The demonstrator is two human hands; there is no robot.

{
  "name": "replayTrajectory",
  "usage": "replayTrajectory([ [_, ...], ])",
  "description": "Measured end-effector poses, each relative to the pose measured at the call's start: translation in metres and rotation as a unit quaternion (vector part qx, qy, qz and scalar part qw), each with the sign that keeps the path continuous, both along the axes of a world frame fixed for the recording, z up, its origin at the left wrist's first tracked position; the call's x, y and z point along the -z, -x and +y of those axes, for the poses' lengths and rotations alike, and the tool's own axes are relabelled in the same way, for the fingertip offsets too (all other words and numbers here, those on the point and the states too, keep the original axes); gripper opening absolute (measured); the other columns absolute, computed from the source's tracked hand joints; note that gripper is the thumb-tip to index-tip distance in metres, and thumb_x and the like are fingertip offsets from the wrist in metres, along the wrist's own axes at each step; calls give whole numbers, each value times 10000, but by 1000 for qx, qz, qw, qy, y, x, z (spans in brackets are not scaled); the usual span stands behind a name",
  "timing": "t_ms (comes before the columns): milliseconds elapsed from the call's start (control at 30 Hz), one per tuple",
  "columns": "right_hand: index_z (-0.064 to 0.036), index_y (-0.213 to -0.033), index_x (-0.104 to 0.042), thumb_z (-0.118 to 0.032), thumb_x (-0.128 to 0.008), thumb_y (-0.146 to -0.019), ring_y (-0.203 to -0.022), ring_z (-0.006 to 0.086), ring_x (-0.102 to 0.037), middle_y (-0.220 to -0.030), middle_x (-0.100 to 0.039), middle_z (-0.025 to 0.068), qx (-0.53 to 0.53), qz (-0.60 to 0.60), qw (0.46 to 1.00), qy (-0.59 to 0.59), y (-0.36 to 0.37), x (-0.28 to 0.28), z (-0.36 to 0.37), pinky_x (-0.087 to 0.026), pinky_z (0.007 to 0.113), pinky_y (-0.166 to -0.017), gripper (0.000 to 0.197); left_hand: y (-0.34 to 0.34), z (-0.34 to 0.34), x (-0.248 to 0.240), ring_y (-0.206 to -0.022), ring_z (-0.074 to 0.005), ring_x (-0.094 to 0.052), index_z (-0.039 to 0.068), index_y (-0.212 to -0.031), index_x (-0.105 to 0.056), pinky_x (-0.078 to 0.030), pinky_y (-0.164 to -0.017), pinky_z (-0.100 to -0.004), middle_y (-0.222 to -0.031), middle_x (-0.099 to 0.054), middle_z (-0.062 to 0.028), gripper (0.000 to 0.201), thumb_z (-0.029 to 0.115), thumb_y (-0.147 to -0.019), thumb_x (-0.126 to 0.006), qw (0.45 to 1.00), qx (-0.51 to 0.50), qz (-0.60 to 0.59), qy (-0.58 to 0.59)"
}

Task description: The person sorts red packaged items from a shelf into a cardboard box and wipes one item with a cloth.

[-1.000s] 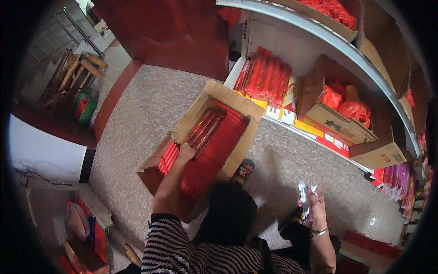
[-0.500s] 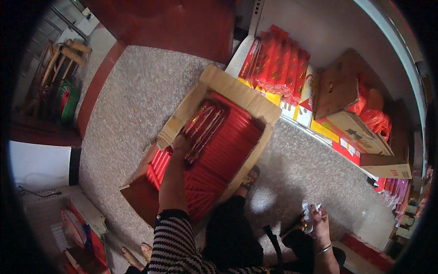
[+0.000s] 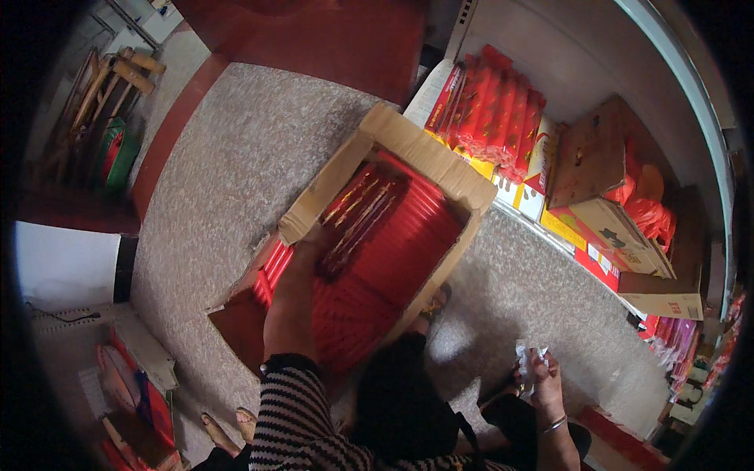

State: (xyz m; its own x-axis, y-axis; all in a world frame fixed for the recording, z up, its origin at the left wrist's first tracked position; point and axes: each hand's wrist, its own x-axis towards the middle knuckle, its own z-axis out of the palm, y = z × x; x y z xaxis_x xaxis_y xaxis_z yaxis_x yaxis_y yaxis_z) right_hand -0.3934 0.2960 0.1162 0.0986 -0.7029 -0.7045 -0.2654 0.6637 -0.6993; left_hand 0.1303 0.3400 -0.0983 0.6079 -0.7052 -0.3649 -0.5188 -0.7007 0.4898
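An open brown cardboard box stands on the floor before me, filled with rows of long red sticks. On top of them, near the box's left side, is a packet of red sticks with gold markings in shiny clear wrap. My left hand reaches into the box and is closed on that packet's left edge; the fingertips are partly hidden and blurred. Out to the right, above the floor, my right hand is closed on a crumpled white wrapper. A bracelet circles that wrist.
Red wrapped packets lie on a low shelf at the back right, beside an open carton holding red plastic bags. A dark red panel borders the floor ahead. Wooden-handled things lean at the far left. Sandaled feet show at lower left.
The view has shifted slightly. My left hand and the gold-marked packet have moved a little toward the box's left side. My right hand still grips the white wrapper.
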Motion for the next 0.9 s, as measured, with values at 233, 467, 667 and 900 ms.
replayTrajectory([
  [233,-25,-944,-550,-275,-578,-835,-585,164,-588,-766,-593,76,-15,-48,998,34,5,-11,1,-484,282,-530,274,-11,6,-64,-1095,-306,-491,22,-1258,-404,-387,-924,-385,-1189,-518,-175,672,328,-734,-691,996,54,-2,-70],
  [467,-35,-983,-544,-230,-532,-881,-604,157,-592,-769,-599,77,-7,-129,989,73,0,-43,1,-481,263,-522,220,36,56,-169,-924,-210,-568,-33,-1111,-539,-439,-818,-334,-1030,-599,-126,513,354,-792,-646,968,-93,233,-9],
  [667,-8,-1009,-541,-248,-503,-906,-597,134,-572,-770,-592,63,5,-188,976,112,-2,-69,8,-467,242,-540,265,76,103,-249,-856,-131,-572,-20,-1074,-531,-473,-762,-287,-969,-598,-66,335,163,-807,-615,902,-66,397,157],
  [900,-31,-1030,-552,-201,-475,-910,-774,101,-542,-865,-581,37,67,-210,934,281,-1,-116,5,-469,250,-682,222,184,47,-371,-902,-129,-579,-12,-1101,-494,-468,-804,-267,-997,-601,-69,325,-71,-783,-515,824,71,507,243],
])
